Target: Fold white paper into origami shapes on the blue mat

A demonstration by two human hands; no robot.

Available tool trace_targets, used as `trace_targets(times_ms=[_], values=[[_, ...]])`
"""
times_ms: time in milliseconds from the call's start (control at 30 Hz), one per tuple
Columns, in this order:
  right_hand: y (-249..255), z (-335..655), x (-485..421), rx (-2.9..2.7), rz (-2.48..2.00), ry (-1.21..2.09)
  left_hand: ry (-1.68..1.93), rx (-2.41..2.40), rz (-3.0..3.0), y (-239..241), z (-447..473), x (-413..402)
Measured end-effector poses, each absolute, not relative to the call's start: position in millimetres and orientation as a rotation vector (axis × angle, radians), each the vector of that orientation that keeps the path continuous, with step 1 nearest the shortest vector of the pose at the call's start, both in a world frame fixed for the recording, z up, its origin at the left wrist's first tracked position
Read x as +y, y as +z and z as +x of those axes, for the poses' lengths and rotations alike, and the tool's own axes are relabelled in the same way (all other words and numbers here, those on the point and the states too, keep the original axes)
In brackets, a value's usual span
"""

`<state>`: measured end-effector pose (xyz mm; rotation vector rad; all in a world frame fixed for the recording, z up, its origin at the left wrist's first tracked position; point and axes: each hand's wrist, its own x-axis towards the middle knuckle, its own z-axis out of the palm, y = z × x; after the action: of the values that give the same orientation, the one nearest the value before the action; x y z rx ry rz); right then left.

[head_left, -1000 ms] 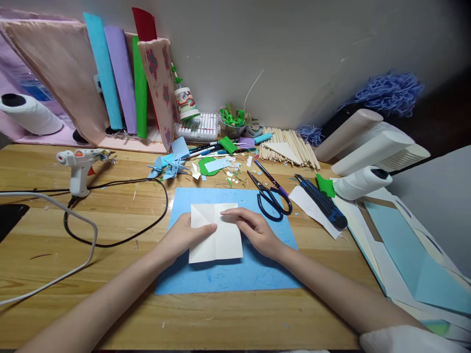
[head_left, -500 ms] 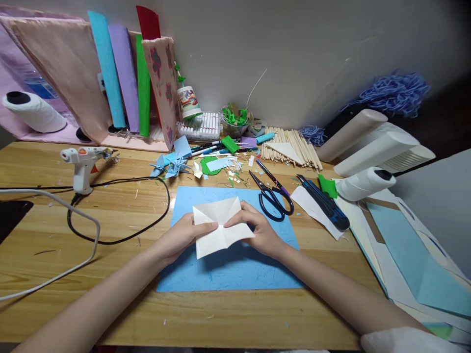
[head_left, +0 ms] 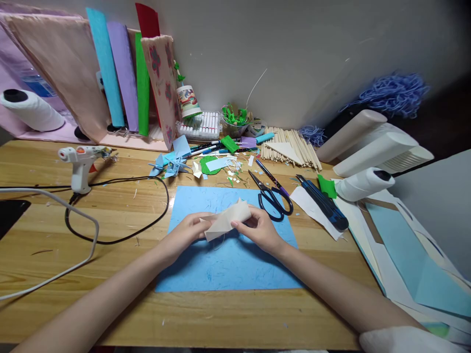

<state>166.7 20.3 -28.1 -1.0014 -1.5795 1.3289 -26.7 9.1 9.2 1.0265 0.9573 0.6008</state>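
Observation:
A creased sheet of white paper (head_left: 228, 219), partly folded over on itself, is held above the blue mat (head_left: 235, 269). My left hand (head_left: 191, 231) pinches its left end, with the thumb in front and the other fingers partly behind the paper. On the right end, my right hand (head_left: 261, 229) grips the paper between thumb and curled fingers. Just beyond my right hand, black-handled scissors (head_left: 274, 202) lie across the mat's upper right edge, beside a dark pen (head_left: 270, 175).
A glue gun (head_left: 80, 169) with a looping black cord stands on the left. Folded blue paper pieces (head_left: 171, 165), paper scraps and wooden sticks (head_left: 294, 147) lie at the back. To the right are a utility knife (head_left: 324, 203) and a thread spool (head_left: 365, 184).
The paper was spread nearly flat, facing me, with both thumbs at its centre. Now it is folded into a narrower shape, and my hands hold its two ends.

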Motion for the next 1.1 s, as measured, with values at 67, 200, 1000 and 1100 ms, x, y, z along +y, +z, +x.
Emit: trace_targets(times_ms=[67, 200, 1000, 1100], values=[[-27.6, 166.5, 19.4, -1.619, -1.013, 1.298, 0.653, 0.992, 1.061, 12.1, -28.9, 9.9], [-25.3, 165.8, 16.3, -1.763, -1.011, 1.204, 0.675, 1.125, 1.317, 14.5, -26.4, 6.4], [-22.9, 164.7, 14.0, -1.824, -1.061, 1.179, 0.524, 1.232, 1.856, 8.6, -18.1, -6.6], [-23.1, 164.9, 13.8, -1.841, -1.064, 1.176, 0.478, 1.241, 1.894, 7.3, -17.4, -7.2]])
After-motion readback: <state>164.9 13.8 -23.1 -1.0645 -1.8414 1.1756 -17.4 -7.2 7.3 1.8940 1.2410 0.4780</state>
